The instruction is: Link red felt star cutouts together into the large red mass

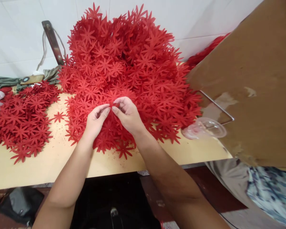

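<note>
A large heap of red flower-shaped cutouts (124, 63) with narrow petals fills the middle of the table. In front of it, my left hand (96, 118) and my right hand (129, 116) meet, thumbs against fingertips. Both are closed in a pinch on a red flower cutout (111, 104), mostly hidden by the fingers and blending into the heap behind. Whether they hold one layer or more I cannot tell. One loose cutout (124, 149) lies below my hands at the heap's front edge.
A second pile of red cutouts (26, 117) lies at the left, with a single cutout (59, 117) between the piles. A clear plastic cup (205, 128) lies at the right beside a large brown board (250, 92). Behind are a dark upright bar (52, 43) and green cloth (4, 82).
</note>
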{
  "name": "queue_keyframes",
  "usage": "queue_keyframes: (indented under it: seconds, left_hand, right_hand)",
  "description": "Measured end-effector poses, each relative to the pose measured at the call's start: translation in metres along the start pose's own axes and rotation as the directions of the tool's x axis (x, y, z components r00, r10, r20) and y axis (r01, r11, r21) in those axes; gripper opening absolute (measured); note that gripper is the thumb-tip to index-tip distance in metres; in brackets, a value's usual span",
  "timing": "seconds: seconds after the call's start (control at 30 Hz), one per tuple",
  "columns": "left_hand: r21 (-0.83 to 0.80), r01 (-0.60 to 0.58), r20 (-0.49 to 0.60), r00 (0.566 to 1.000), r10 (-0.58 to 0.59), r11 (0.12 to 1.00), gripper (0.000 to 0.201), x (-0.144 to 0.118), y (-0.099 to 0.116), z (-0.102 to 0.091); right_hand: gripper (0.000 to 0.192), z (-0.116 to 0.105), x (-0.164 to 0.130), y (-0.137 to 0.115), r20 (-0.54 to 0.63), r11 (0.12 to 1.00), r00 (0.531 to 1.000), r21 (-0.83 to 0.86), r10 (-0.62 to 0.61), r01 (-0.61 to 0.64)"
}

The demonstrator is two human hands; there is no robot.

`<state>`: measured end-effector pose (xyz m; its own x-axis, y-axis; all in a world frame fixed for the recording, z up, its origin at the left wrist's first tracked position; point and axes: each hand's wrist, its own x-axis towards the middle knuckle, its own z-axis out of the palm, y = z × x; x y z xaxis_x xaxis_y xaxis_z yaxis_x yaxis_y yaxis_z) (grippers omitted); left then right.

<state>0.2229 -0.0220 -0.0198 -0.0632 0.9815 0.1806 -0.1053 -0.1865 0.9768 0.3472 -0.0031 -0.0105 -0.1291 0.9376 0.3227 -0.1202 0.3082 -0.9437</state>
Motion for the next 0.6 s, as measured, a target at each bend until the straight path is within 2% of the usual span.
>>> queue_keyframes:
  seconds: [0.07,0.17,0.3,0.37,0.43,0.6]
  left_hand:
    - [-0.03,0.052,0.012,0.999,-0.051,0.998,0.03,0.001,-0.001,0.0]
    - [0.015,0.059,-0.05,0.997,-0.059,0.998,0.023,0.004,-0.003,-0.001]
    - [0.179,-0.045,-0.145,0.987,0.072,0.983,0.013,0.005,-0.005,-0.004]
    - [0.287,-0.128,-0.141,0.975,0.174,0.949,0.011,0.005,-0.006,-0.006]
    - [0.357,-0.169,-0.118,0.967,0.224,0.919,0.01,0.002,-0.006,-0.006]
    - [0.404,-0.115,-0.097,0.981,0.168,0.908,0.014,-0.003,-0.004,-0.003]
  right_hand:
    - [0.022,-0.001,-0.001,0.0,0.036,1.0,0.999,-0.007,-0.003,0.003]
    - [0.026,-0.002,-0.002,0.003,0.084,0.999,0.996,-0.03,0.018,-0.016]
    - [0.022,-0.001,-0.005,0.005,0.057,0.992,0.998,-0.123,0.027,-0.019]
    - [0.02,0.001,-0.008,0.002,0.024,0.979,1.0,-0.204,-0.012,0.017]
    - [0.018,0.003,-0.012,-0.003,0.019,0.948,0.997,-0.308,-0.078,0.08]
    - [0.014,0.005,-0.018,-0.01,0.026,0.808,0.976,-0.556,-0.218,0.195]
